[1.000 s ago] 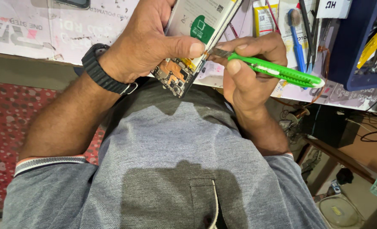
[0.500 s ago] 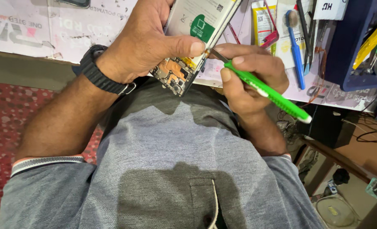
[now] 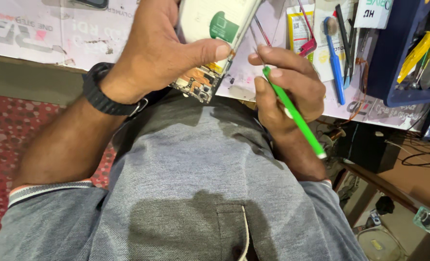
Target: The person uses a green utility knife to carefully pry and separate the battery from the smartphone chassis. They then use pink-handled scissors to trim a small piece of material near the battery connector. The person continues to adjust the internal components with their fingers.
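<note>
The opened phone [image 3: 210, 43] is held up over the near edge of the tabletop [image 3: 55, 38], its top cut off by the frame and much of its back hidden under the left hand [image 3: 162, 53]. Only the exposed circuit board at its lower end shows clearly. The thin metal tip of the green screwdriver [image 3: 292, 113] is hard to make out beside the phone's edge. Beyond lie a blue toothbrush [image 3: 335, 58], a yellow packet [image 3: 299, 29] and a blue tray [image 3: 399, 58] of tools. The left grip is wrapped around the phone, thumb pressed across it; the right hand [image 3: 285, 92] pinches the screwdriver with its fingers closed.
</note>
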